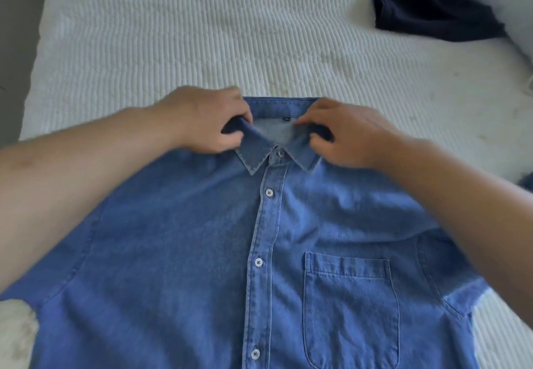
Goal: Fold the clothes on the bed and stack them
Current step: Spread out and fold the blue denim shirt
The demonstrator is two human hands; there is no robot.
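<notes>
A blue denim shirt [187,253] lies flat and face up on the bed, buttoned, with a chest pocket [350,308] on the right side. Its collar [281,126] points away from me. My left hand [202,117] pinches the left side of the collar between thumb and fingers. My right hand [349,134] pinches the right side of the collar in the same way. Both forearms reach over the shirt's shoulders and hide parts of the sleeves.
The bed has a white ribbed cover [202,36]. A dark navy garment [427,5] lies crumpled at the far right, beside a pale bundle of fabric [510,13]. The bed's left edge [34,59] borders a grey floor.
</notes>
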